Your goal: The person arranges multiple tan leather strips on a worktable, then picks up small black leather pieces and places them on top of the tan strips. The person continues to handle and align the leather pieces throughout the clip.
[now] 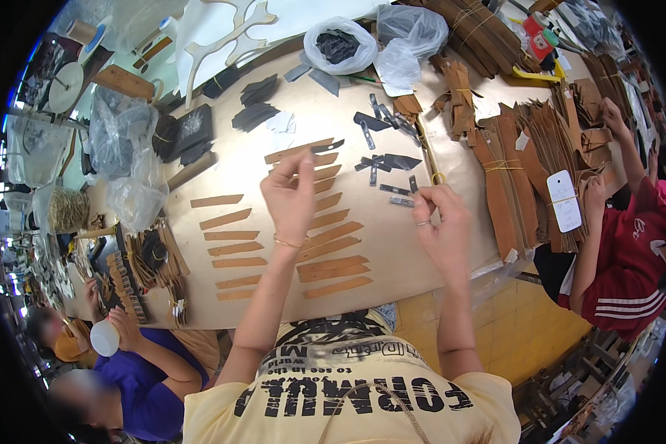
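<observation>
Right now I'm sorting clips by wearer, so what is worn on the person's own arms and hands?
Both forearms are bare, with no gloves. The left hand has a thin gold-coloured bangle at the wrist. The right hand wears a slim silver-coloured ring on one finger. Short pale yellow T-shirt sleeves with black lettering end above the elbows.

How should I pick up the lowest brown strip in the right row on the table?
Probably best to pinch the lowest brown strip at its right end, coming from above on the table's near edge. It lies flat, long and thin, a little apart from the strip above it, and that end points toward the free side below the right hand.
</observation>
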Demonstrator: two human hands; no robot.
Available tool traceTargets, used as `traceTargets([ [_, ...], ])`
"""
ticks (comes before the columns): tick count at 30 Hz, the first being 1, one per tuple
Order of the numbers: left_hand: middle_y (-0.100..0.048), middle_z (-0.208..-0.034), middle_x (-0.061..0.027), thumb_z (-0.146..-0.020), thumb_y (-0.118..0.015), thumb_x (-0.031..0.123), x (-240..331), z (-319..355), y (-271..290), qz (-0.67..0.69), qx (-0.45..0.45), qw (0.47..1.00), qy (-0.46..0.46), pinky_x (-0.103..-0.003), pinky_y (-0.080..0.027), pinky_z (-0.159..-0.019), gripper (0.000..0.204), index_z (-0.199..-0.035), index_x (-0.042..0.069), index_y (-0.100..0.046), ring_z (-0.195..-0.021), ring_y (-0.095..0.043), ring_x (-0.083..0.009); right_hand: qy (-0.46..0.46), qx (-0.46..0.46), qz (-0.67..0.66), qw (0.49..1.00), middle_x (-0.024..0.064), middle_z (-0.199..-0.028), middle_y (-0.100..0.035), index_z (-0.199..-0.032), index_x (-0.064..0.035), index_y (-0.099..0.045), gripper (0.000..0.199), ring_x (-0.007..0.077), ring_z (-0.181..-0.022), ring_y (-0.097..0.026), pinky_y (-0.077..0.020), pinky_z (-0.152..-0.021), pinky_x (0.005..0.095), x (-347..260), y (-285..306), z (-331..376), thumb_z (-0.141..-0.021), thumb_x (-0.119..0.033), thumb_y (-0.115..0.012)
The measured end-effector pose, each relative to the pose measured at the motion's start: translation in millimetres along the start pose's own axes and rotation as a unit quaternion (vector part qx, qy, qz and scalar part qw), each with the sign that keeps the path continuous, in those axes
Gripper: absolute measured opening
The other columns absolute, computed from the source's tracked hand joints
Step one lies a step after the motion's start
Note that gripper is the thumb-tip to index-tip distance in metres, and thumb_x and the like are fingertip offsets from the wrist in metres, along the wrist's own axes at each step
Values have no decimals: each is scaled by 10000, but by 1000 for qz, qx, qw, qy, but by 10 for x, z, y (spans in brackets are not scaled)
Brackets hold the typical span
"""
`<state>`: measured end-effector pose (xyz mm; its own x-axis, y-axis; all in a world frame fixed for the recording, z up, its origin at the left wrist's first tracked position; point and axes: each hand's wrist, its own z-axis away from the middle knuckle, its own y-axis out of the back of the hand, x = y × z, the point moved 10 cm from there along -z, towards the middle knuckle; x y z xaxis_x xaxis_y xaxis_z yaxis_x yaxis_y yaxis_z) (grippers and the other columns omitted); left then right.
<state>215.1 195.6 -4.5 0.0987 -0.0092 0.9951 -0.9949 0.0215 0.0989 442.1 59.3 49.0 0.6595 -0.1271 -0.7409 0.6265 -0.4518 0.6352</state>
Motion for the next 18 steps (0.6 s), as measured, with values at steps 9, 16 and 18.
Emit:
traceTargets([
  [9, -711, -944, -67, -914, -658, 32, 242, 489, -563, -32, -119, 989, -83, -214, -483, -603, 163, -1052, 21, -744, -740, -609, -72, -3, -56, 6, 998, 83, -791, -636, -912, -26, -680, 76, 202, -610, -581, -453, -630, 342, -65, -186, 4, -873, -90, -690],
  [16, -697, -979, -92, -881, -662, 6, 357, 662, -770, -22, -159, 981, -106, -223, -484, -563, 201, -1065, 14, -741, -700, -616, -104, 46, -41, 19, 998, 109, -897, -648, -982, -10, -668, 110, 278, -697, -604, -472, -649, 362, -263, -185, -2, -895, -76, -664],
  [18, -697, -982, -93, -879, -661, 2, 373, 663, -770, -29, -160, 980, -114, -223, -486, -558, 201, -1063, 14, -742, -698, -621, -112, 56, -60, 44, 996, 113, -916, -648, -1005, -16, -662, 122, 307, -731, -597, -467, -667, 381, -283, -205, 6, -899, -75, -649],
])
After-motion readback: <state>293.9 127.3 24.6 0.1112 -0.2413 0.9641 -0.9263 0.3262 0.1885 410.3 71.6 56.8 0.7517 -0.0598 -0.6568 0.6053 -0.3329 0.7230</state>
